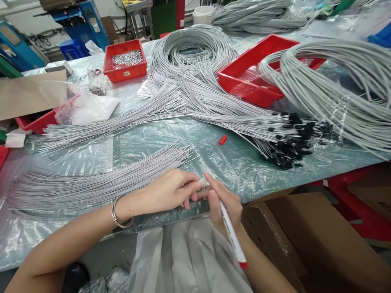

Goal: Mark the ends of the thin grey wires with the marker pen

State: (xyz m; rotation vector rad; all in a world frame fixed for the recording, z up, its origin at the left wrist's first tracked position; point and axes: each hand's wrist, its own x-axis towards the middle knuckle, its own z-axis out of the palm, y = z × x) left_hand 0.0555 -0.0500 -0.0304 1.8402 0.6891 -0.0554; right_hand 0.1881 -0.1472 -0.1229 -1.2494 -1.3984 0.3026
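Note:
Near the table's front edge, my left hand (171,189) is closed, its thumb and fingers pinching a small pale piece (204,181). My right hand (224,203) meets it from the right, fingers closed round a white marker (232,238) whose red end points down toward my lap. The right fingertips also touch the pale piece. Behind my left hand lies a bundle of thin grey wires (100,179). A small red cap (222,140) rests on the plastic sheet beyond my hands.
Farther back are wires with black ends (290,142), a coil of grey wire (192,44), a red bin of metal parts (125,75), an emptier red tray (256,91) and grey cable coils (332,89). Cardboard boxes (317,232) stand at lower right.

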